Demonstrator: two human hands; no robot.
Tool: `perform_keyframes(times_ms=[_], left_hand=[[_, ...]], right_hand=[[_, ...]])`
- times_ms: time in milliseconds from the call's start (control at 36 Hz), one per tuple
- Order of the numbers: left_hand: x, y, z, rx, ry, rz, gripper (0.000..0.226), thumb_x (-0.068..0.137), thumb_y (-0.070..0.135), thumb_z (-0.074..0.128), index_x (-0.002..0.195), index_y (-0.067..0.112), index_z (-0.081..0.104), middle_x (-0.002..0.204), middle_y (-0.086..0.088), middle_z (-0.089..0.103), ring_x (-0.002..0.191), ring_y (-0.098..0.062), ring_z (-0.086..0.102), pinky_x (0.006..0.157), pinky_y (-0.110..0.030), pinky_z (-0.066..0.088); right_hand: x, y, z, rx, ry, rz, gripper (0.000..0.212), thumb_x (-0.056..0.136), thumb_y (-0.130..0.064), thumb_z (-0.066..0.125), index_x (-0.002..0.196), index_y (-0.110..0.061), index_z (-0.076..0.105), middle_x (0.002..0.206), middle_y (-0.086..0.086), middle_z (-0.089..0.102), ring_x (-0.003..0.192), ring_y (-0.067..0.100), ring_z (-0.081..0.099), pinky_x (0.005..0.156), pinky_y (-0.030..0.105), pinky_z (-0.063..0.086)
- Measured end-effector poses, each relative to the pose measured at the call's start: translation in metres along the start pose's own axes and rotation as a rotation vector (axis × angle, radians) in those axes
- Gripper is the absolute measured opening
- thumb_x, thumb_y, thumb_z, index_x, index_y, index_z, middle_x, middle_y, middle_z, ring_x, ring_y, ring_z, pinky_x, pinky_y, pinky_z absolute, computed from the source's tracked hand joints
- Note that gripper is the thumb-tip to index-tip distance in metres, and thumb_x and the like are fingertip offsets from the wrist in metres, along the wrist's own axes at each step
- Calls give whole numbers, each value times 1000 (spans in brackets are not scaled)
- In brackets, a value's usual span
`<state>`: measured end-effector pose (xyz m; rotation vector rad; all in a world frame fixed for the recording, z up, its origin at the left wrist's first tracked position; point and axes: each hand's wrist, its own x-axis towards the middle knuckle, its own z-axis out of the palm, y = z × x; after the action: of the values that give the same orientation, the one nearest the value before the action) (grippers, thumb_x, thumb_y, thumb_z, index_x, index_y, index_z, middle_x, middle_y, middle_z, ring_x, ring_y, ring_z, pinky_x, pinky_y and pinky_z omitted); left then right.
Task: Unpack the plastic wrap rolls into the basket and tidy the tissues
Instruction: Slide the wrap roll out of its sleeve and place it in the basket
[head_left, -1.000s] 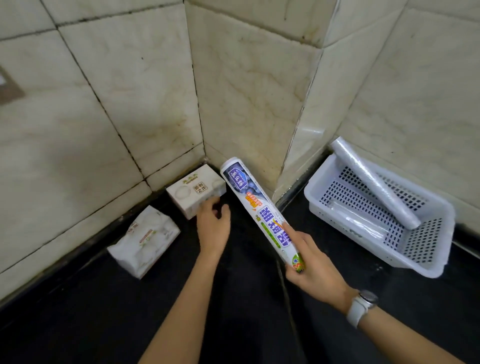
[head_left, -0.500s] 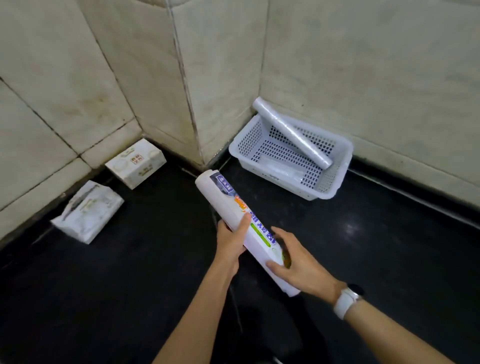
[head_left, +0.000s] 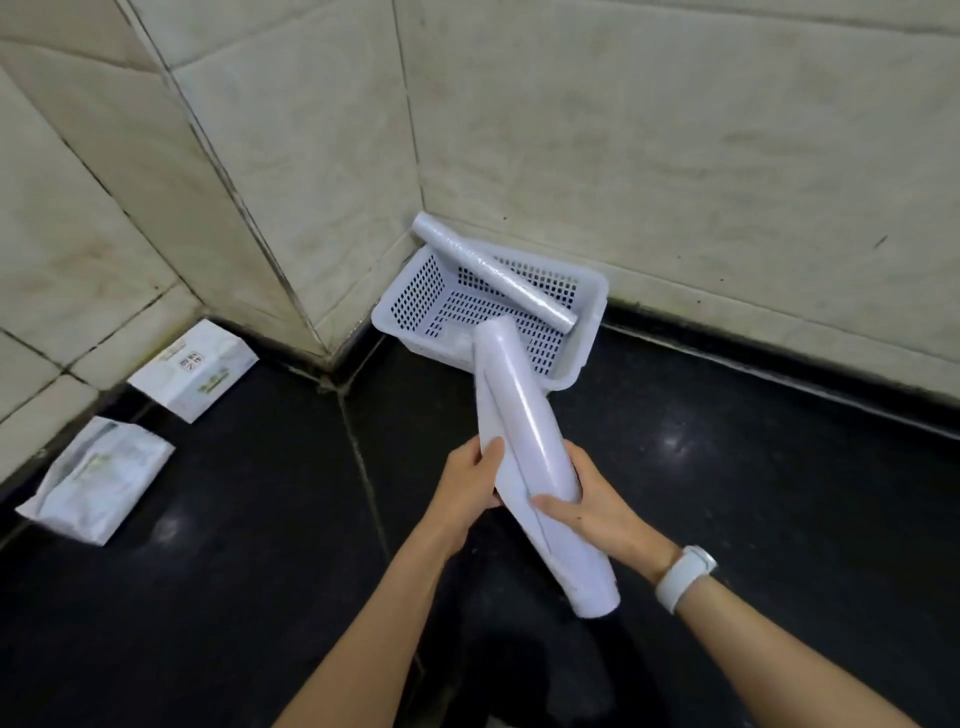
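I've got the wrapped roll (head_left: 524, 452) up off the floor, slanted, its far end over the near rim of the basket (head_left: 589, 338); my left hand (head_left: 470, 486) clasps its left side and my right hand (head_left: 592, 512) curls round it lower down. Its sleeve looks intact, so I judge this one not yet unpacked. 1 bare roll (head_left: 491, 270) already lies propped across the basket. The 2 tissue packs (head_left: 195, 369) (head_left: 96, 480) lie well apart by the left wall, untidied
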<state>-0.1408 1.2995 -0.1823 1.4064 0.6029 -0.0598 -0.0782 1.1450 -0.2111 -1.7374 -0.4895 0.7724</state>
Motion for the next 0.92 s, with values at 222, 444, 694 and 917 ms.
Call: perform_keyframes(times_ms=[222, 444, 694, 917], left_hand=[[-1, -5, 4, 177, -82, -4, 24, 98, 29, 41, 90, 32, 64, 91, 9, 70, 76, -1, 68, 61, -16, 54], [8, -14, -18, 128, 184, -28, 30, 97, 22, 39, 79, 26, 62, 89, -1, 68, 77, -14, 62, 65, -26, 51], [26, -46, -50, 193, 282, -267, 19, 93, 20, 49, 102, 7, 60, 106, -16, 68, 87, -24, 66, 70, -38, 57], [38, -53, -47, 205, 220, -379, 75, 90, 23, 56, 149, 11, 12, 153, -13, 26, 130, -28, 42, 101, -39, 45]], right_hand=[[12, 10, -7, 170, 226, -2, 39, 73, -20, 77, 104, -33, 57, 101, -6, 67, 91, 7, 67, 70, 24, 58], [20, 26, -13, 1, 291, 95, 55, 72, -37, 72, 117, -23, 46, 105, -1, 61, 93, 14, 62, 76, 35, 56], [20, 31, -27, -186, 379, 107, 63, 72, -34, 69, 124, -32, 33, 100, -17, 48, 82, -5, 50, 63, 8, 34], [31, 14, -27, -230, 359, 72, 58, 74, -34, 66, 118, -42, 29, 98, -25, 43, 85, -4, 50, 63, 11, 36]])
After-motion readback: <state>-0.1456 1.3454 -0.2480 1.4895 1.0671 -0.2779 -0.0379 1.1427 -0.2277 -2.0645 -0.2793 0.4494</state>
